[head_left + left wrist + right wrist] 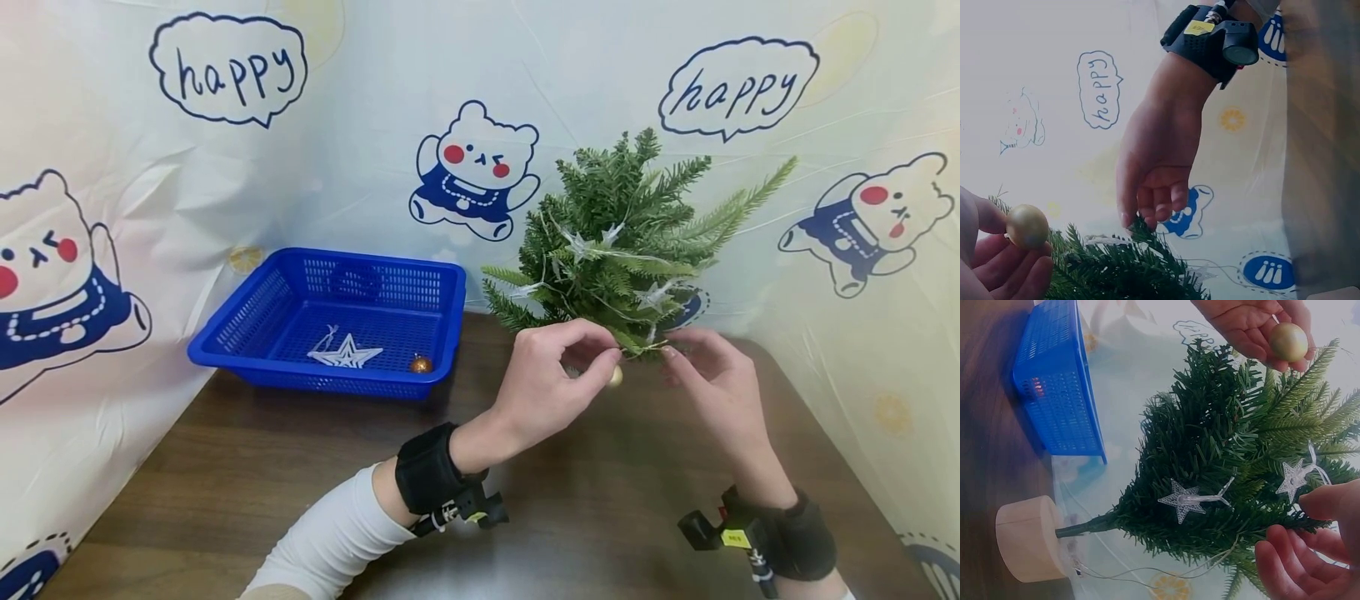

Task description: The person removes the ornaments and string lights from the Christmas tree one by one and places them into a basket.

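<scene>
A: Closest to the head cam: white sleeve (pixel 330 533) on the left forearm, then a black strap (pixel 429 471) on that wrist with a small camera (pixel 492 511). Same kit on the right wrist.

B: Left hand (pixel 551 375)?

A: Grasping, thumb and fingers curled on the gold ball (pixel 1027 227). Whether the grip is on the ball itself or its hanger, can't say; the contact is mostly hidden.

B: Ball relative to that hand?

A: At its fingertips. Head view shows a sliver just under the thumb tip. Left wrist view: in front of the fingers, thumb beside it. Well apart from the right hand.

B: Right hand (pixel 716 383)?

A: Pinching a branch tip (pixel 1143 230), thumb against fingers. It's across from the left hand; a gap separates their fingertips.

B: Tree?

A: Small green tree (pixel 615 200), upright behind both hands, front branches reaching the fingertips. Clear star lights (pixel 1184 500) strung through it. Pale wooden base (pixel 1029 540) on the brown table (pixel 225 467).

B: Rest?

A: Blue basket (pixel 337 388) on the table, left of the tree. Inside: white star ornament (pixel 347 353), orange ball (pixel 421 364) in the near right corner. Curtain (pixel 360 50) behind, printed with bears and "happy" bubbles.
</scene>
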A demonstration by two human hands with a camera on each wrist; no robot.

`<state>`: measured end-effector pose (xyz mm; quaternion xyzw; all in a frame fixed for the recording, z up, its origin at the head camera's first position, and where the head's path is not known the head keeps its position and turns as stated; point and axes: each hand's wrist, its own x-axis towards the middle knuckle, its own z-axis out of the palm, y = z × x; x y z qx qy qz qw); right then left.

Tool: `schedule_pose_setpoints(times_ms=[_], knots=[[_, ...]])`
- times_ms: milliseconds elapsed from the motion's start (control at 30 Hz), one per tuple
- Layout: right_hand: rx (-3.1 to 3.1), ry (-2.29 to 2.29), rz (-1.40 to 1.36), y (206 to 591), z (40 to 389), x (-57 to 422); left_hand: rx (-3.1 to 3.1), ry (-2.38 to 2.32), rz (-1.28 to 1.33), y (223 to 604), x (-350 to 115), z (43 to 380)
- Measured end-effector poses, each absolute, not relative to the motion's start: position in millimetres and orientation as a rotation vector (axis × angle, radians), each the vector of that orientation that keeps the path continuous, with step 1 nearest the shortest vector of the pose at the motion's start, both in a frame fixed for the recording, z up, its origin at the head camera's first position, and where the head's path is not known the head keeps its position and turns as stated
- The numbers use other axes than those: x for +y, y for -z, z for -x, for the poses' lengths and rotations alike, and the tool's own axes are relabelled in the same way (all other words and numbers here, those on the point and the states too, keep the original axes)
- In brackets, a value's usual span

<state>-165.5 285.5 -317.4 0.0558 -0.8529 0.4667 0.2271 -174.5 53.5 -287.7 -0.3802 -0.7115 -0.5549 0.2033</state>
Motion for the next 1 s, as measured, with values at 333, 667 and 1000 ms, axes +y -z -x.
schedule_pose_setpoints(times_ms=[333, 667, 1000], knots=[[-2.358, -1.264, -0.145, 319, 166, 287, -1.959, 1.554, 1.034, 284, 54, 177], [-2.351, -1.267, -0.154, 318, 167, 287, -1.920, 1.555, 1.052, 280, 55, 177], [-2.336, -1.289, -0.179, 320, 167, 288, -1.871, 1.558, 1.079, 275, 54, 176]])
